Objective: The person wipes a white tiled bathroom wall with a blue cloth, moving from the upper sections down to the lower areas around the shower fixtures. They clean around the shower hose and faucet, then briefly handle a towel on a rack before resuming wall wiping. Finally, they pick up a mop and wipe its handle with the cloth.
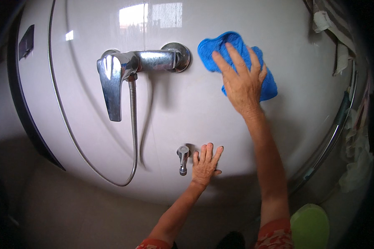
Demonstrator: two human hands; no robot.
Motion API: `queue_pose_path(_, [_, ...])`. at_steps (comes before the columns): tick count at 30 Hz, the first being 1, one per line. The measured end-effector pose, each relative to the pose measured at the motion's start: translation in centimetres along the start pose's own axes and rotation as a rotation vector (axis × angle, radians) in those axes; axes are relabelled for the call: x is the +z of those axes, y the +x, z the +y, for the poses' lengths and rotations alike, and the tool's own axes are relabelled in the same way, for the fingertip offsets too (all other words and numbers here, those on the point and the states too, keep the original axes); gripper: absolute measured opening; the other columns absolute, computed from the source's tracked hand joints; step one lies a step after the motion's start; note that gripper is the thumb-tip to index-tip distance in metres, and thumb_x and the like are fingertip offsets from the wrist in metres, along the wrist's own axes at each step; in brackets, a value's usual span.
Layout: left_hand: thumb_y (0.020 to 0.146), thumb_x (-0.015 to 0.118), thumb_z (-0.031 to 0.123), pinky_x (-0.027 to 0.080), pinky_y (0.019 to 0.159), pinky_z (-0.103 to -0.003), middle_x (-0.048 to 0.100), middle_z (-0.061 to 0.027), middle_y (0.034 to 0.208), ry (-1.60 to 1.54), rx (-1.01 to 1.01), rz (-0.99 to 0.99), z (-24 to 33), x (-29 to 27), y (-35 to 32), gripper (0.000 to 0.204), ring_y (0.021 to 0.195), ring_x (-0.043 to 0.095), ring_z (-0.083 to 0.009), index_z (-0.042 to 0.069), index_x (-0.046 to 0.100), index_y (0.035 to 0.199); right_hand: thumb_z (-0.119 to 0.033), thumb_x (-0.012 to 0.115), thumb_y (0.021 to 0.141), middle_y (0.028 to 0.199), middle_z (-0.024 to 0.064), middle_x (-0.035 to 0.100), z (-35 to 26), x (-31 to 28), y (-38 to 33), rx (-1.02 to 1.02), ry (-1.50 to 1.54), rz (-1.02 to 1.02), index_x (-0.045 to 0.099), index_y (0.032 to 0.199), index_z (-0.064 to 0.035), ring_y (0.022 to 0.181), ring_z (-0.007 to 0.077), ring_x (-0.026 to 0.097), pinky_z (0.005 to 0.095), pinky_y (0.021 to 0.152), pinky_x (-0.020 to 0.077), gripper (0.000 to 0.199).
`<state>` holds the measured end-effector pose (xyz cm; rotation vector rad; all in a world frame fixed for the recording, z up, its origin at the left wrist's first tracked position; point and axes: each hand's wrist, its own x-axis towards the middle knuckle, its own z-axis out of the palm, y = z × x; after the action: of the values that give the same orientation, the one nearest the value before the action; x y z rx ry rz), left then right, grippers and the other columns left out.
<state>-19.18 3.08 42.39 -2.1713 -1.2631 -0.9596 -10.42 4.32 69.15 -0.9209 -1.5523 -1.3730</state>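
Observation:
My right hand (pixel 244 83) presses a blue cleaning cloth (pixel 220 43) against the pale, glossy wall (pixel 224 120), fingers spread over it. Parts of the cloth stick out above and to the right of the hand. Lower down, my left hand (pixel 204 168) lies open and flat on the same wall, holding nothing. Just left of its fingertips is a small chrome tap (pixel 183 159). To the left of the cloth, a chrome shower mixer (pixel 153 61) is fixed to the wall, its long lever (pixel 111 93) hanging down.
A metal shower hose (pixel 133 120) loops down from the mixer and up the left side. A dark strip (pixel 25 108) runs along the left. At the right are a curved metal rail (pixel 332 137) and hanging cloths (pixel 328 25). A green rounded object (pixel 311 227) stands low at the right.

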Motion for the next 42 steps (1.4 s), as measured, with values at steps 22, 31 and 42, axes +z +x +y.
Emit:
queue_pose_path(22, [0.05, 0.075, 0.056, 0.019, 0.103, -0.049, 0.018, -0.0102, 0.147, 0.028, -0.015, -0.003, -0.2, 1.6, -0.7, 0.108, 0.135, 0.015, -0.0271, 0.027, 0.023, 0.14, -0.007, 0.058, 0.076, 0.129, -0.003, 0.044, -8.9, 2.2, -2.3, -0.082, 0.148, 0.037, 0.061, 0.111, -0.0315, 0.118, 0.0257, 0.035, 0.0494, 0.092, 0.0247, 0.043])
queue_pose_path(31, [0.051, 0.075, 0.055, 0.019, 0.102, -0.049, 0.022, -0.0094, 0.145, -0.005, -0.022, -0.061, -0.1, 2.0, -0.8, 0.104, 0.133, 0.019, -0.0259, 0.025, 0.027, 0.138, -0.019, 0.057, 0.081, 0.13, -0.001, 0.04, -9.1, 2.2, -5.9, -0.265, 0.182, -0.079, 0.058, 0.114, -0.035, 0.122, 0.0253, 0.031, 0.0537, 0.094, 0.0237, 0.037])
queue_pose_path(42, [0.043, 0.08, 0.053, 0.024, 0.098, -0.051, 0.024, -0.0132, 0.142, -0.013, -0.062, -0.042, 0.0, 0.1, 0.0, 0.117, 0.129, 0.027, -0.0294, 0.028, 0.021, 0.141, -0.014, 0.065, 0.075, 0.129, 0.0006, 0.04, 0.3, 0.1, -7.7, 0.178, -0.114, 0.118, 0.056, 0.117, -0.0321, 0.115, 0.0306, 0.037, 0.0576, 0.087, 0.0297, 0.047])
